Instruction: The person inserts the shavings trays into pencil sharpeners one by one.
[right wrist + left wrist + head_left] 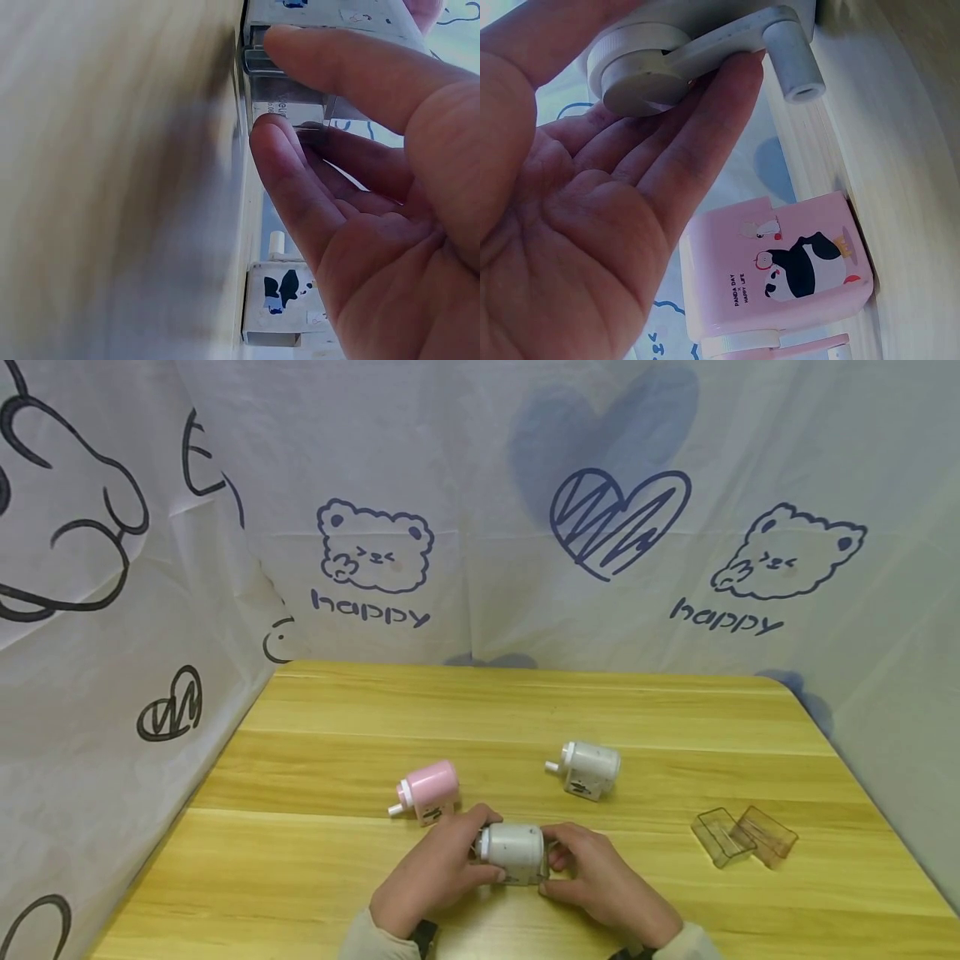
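Note:
A grey-white crank pencil sharpener (514, 853) lies between my two hands, close over the table, its crank end to the left. My left hand (442, 867) grips it at that end, thumb along the near side and fingers behind. The left wrist view shows its crank handle (795, 64) beside my fingers. With thumb and fingertips, my right hand (600, 881) pinches a clear shavings drawer (289, 90) at the sharpener's right end. That drawer sits partly within the body's opening, and my fingers cover some of it.
Beyond my left hand stands a pink panda sharpener (433, 787). Another grey-white sharpener (594, 768) is farther back, right of centre. Two see-through drawers, one greyish (718, 839) and one brownish (776, 839), lie overlapping at the right. A printed cloth (495, 610) hangs behind the wooden table (300, 893).

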`<state>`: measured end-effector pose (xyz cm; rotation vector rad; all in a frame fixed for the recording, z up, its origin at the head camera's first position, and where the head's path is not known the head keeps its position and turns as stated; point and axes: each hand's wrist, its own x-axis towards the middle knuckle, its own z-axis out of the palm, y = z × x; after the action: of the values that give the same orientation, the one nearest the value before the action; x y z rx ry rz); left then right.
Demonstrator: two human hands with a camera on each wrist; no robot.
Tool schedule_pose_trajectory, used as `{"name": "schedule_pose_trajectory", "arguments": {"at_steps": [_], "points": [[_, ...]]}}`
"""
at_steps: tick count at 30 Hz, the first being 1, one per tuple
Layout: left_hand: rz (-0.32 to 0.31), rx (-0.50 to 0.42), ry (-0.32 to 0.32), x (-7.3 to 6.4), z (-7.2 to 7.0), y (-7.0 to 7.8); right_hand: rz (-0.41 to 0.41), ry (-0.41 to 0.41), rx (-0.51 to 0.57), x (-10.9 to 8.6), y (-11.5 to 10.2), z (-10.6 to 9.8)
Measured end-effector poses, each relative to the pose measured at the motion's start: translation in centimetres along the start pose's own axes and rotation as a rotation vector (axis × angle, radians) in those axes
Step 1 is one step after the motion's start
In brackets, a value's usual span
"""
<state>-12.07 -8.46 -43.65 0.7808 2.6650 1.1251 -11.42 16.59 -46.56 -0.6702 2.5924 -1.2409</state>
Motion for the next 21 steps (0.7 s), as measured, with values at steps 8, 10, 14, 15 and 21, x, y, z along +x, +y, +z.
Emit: {"name": "schedule_pose_trajectory", "arguments": {"at_steps": [8,10,14,15,21], "points": [[-0.004,0.005,0.000,-0.01,0.01,0.07,-0.012,0.016,-0.017,0.05,-0.05,0.22],[0.000,0.007,0.002,0.00,0.02,0.04,-0.009,0.017,-0.019,0.06,-0.10,0.28],[0.012,0.012,0.010,0.03,0.09,-0.07,0.002,0.013,-0.010,0.09,-0.14,0.34],[0.014,0.013,0.012,0.05,0.11,-0.09,0.006,0.011,-0.006,0.10,-0.15,0.35],[0.012,0.015,0.015,0.05,0.13,-0.07,0.019,-0.006,0.012,0.13,-0.32,0.34]]}}
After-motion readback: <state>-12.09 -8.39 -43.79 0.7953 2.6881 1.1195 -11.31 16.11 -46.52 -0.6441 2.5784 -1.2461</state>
